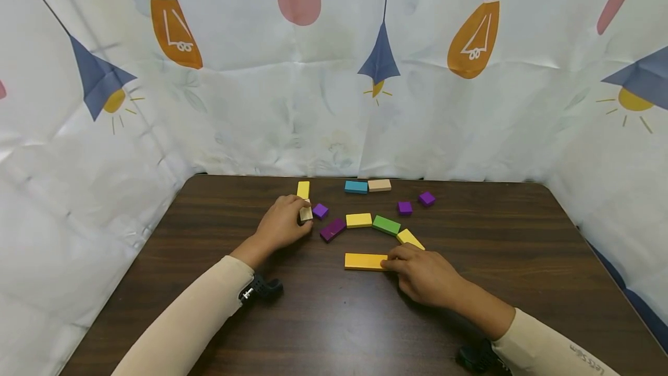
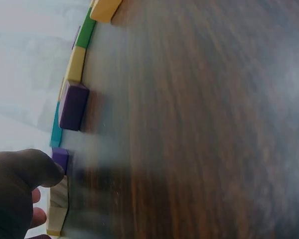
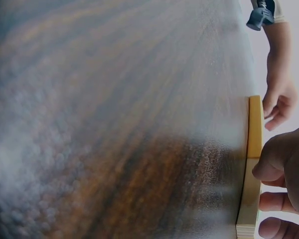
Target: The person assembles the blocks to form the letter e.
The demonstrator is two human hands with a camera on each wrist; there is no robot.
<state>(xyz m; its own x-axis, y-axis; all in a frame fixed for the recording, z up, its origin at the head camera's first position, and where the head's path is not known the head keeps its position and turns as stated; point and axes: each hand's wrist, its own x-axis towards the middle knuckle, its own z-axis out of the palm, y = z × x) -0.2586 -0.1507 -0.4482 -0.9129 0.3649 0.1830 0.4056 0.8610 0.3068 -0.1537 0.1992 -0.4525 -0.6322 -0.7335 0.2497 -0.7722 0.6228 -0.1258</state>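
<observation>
My left hand pinches a small natural-wood block at the left end of the layout, thumb at its near end and fingers at its far end. A yellow block lies just behind it, and a purple cube sits to its right. My right hand rests low on the table at the right end of an orange-yellow block. In the right wrist view, its thumb and fingers hold a pale wooden block end to end with that orange-yellow block; from above the hand hides this pale block.
Dark purple, yellow, green and another yellow block form an arc. Behind it lie a blue block, a beige block and two purple cubes. The brown table meets a printed curtain.
</observation>
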